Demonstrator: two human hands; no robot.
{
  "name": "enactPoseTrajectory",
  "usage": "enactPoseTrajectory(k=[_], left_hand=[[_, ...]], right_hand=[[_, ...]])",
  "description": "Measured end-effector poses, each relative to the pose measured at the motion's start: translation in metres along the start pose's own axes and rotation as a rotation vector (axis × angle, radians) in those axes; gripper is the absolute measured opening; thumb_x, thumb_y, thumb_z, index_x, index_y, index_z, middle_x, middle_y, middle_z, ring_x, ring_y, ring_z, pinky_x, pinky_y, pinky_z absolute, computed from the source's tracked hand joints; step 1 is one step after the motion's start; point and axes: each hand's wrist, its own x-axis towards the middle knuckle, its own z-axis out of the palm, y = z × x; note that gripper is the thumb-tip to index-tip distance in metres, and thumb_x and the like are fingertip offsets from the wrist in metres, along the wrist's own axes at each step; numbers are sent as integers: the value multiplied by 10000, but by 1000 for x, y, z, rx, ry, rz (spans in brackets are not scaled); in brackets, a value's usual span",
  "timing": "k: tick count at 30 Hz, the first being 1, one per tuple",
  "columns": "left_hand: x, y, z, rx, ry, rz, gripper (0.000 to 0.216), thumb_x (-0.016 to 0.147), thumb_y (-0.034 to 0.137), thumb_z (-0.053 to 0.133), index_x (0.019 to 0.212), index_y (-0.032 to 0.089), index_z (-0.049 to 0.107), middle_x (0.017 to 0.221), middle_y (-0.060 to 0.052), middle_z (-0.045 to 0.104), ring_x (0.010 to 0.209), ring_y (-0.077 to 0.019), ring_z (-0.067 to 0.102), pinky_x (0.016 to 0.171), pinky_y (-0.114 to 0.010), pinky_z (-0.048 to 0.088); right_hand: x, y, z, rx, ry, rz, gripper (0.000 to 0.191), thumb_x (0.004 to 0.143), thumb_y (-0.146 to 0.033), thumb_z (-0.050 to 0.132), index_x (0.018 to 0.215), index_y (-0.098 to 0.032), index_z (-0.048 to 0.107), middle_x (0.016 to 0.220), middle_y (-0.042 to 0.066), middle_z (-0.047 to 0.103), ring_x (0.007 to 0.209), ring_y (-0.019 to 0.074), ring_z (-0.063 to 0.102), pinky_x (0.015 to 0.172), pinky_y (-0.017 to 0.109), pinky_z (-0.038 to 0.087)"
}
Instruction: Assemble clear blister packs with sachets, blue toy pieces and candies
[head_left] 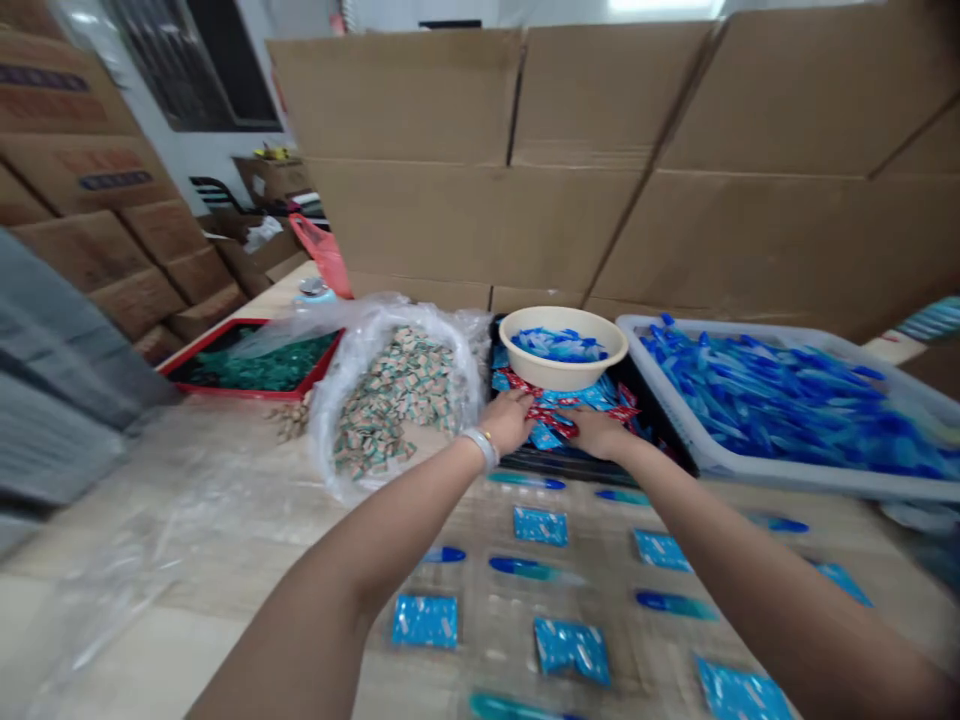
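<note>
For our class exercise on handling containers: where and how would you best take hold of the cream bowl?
Likely best to take the cream bowl by its rim, left and right, coming from the near side and above. It sits upright, its round rim wider than its base, so the grip could hook beneath; the white tray stands close on the right, so go carefully there.

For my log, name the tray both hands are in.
The black tray beneath the cream bowl: left hand and right hand are in it, not the red tray or white tray.
</note>
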Motion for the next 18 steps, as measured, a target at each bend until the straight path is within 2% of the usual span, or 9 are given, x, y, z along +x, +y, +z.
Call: enactPoseTrajectory(k=[2,4,7,9,10,12,14,16,18], left_hand=[[-29,-11,-12,-86,102,36,303,825,233,403,1074,153,557,1095,-72,560,1001,-148,488,895,-238,362],[-62,-36,-33,-130,133,-37,259,830,220,390,933,167,622,915,-35,621,857,-119,533,803,-210,394],[-112,-92,-72,-103,176,-329,291,820,260,392,739,126,637,662,-18,612,643,-117,525,623,-210,392],[-142,-126,-93,-82,234,-498,392,835,330,344,670,109,624,553,-15,568,550,-119,495,544,-216,358],[-154,-140,-100,-75,253,-564,437,838,362,323,640,110,619,518,-12,548,527,-120,487,527,-218,345],[-176,-156,-104,-80,234,-622,445,832,374,326,614,120,620,507,-9,544,529,-122,495,531,-216,343],[-192,-160,-98,-102,151,-550,343,809,303,380,671,127,641,596,-18,593,601,-127,530,581,-212,369],[-201,-157,-86,-104,93,-460,246,777,214,422,772,136,655,727,-33,630,704,-136,553,658,-213,393],[-202,-155,-75,-81,91,-429,240,770,172,431,848,144,656,824,-53,634,787,-145,556,726,-222,401]], right_hand=[[-5,-1,-8,-52,16,-8,580,703,-222,513,1269,-250,389,1264,126,440,1053,304,486,767,372,404],[-12,-7,-20,-83,90,-10,465,713,-225,498,1178,-216,495,1147,138,537,987,303,523,713,360,408],[-21,-37,-37,-1,234,-61,246,772,-297,438,854,-166,630,807,114,641,749,240,585,605,299,391],[-22,-73,-40,127,299,-180,281,797,-325,405,693,-163,609,648,72,616,624,185,564,564,263,370],[-20,-95,-38,203,308,-257,286,803,-319,397,675,-163,599,621,54,604,603,166,552,561,249,367],[-16,-141,-26,345,285,-400,238,801,-250,391,757,-155,604,637,33,602,605,141,542,578,227,375],[-10,-183,-8,420,229,-487,238,771,-147,397,899,-140,598,712,32,618,650,125,547,623,211,385],[-3,-216,10,391,181,-482,265,748,-103,416,934,-145,601,788,40,626,716,121,553,668,203,384],[3,-238,24,315,158,-408,219,759,-131,433,856,-155,628,823,53,628,768,135,554,690,210,381]])
